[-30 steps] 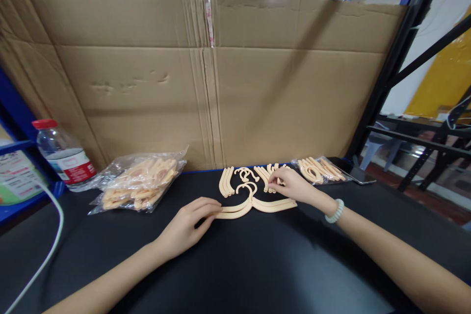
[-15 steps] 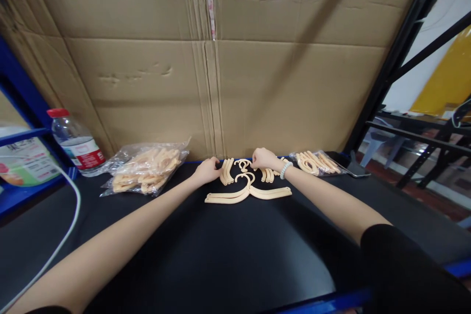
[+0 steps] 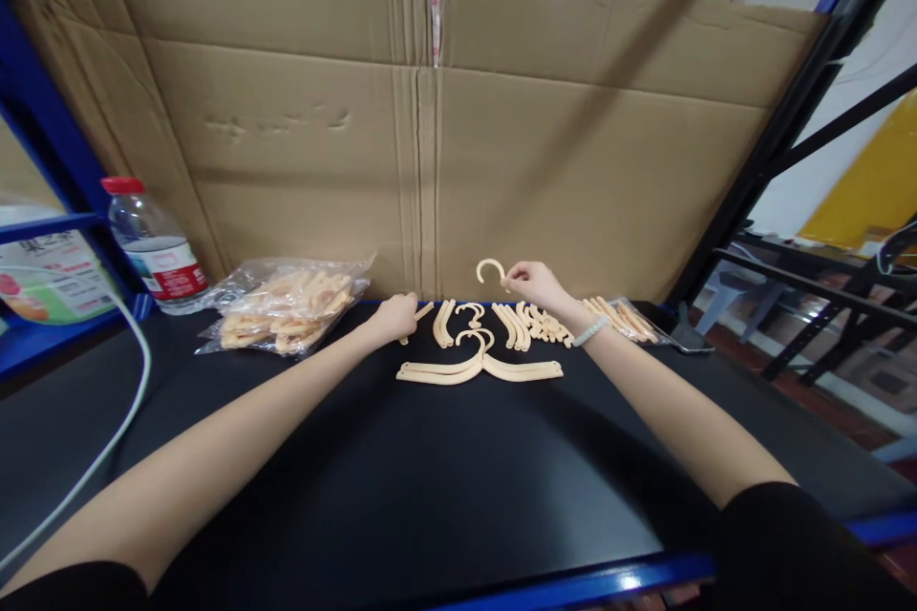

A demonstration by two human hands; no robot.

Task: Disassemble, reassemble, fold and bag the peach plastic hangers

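Observation:
My right hand [image 3: 539, 284] is raised over the back of the table, its fingers pinching a beige hanger hook [image 3: 491, 263]. My left hand [image 3: 396, 318] is closed round a beige hanger arm [image 3: 424, 311], whose ends stick out past the fingers. Between the hands lie a short row of curved hanger arms [image 3: 443, 324], loose hooks [image 3: 470, 313] and a second row of arms [image 3: 511, 326]. Nearer to me, assembled-looking hanger pieces [image 3: 440, 371] lie with hooks pointing away. Small beige pieces [image 3: 550, 325] are heaped below my right wrist.
A clear bag of beige parts [image 3: 287, 310] sits at left beside a red-capped bottle [image 3: 161, 248]. Another bag of parts [image 3: 630, 320] and a dark flat object [image 3: 689, 336] lie at right. A cardboard wall [image 3: 287, 143] closes the back; a white cable [image 3: 118, 430] runs at left.
My right hand has lifted a hook up off the table. My left hand has moved left from the row of arms, taking one arm with it. The camera view has shifted slightly.

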